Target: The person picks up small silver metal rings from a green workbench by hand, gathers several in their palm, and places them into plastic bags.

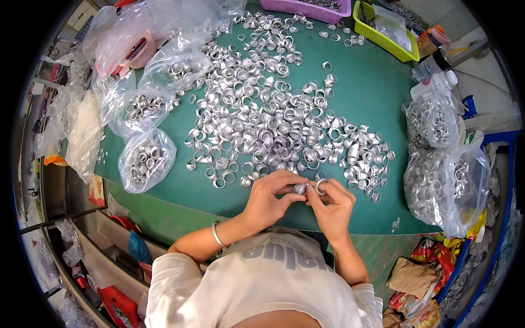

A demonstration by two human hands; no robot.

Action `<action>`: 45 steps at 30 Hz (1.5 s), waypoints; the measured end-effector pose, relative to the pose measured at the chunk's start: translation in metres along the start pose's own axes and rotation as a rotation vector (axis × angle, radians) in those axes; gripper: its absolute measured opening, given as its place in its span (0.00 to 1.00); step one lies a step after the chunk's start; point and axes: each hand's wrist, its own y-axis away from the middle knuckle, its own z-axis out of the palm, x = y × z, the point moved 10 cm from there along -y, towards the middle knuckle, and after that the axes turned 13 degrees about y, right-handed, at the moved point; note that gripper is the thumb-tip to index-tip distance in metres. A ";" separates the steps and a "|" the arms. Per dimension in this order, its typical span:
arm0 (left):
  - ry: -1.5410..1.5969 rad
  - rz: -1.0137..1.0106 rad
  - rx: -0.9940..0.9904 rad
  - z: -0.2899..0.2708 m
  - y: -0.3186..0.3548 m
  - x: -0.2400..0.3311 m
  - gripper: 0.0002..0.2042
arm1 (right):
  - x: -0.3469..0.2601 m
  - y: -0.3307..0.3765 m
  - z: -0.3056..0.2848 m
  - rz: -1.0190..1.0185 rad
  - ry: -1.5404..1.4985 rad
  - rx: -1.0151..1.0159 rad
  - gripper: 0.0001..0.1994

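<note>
Both my hands meet at the near edge of a large heap of silver metal rings spread over the green table. Between the thumb and fingers of my left hand sit a few silver rings, bunched together. My right hand pinches a silver ring, its fingertips nearly touching those of the left. How many rings each hand holds is partly hidden by the fingers. A silver bangle circles my left wrist.
Clear plastic bags of rings stand on the left and right. A purple basket and a yellow-green basket are at the far side. White bottles stand at right; a pink container sits among plastic bags at far left.
</note>
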 end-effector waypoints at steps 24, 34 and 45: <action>-0.050 -0.104 0.155 -0.049 -0.004 -0.010 0.11 | -0.042 -0.002 -0.054 -0.150 0.655 0.002 0.03; 0.365 -0.240 0.176 -0.077 -0.031 -0.034 0.12 | 0.015 -0.027 -0.033 0.001 1.008 -0.093 0.09; -0.801 0.222 -0.118 -0.036 -0.100 -0.014 0.07 | 0.000 -0.099 0.043 -0.287 0.467 -0.057 0.07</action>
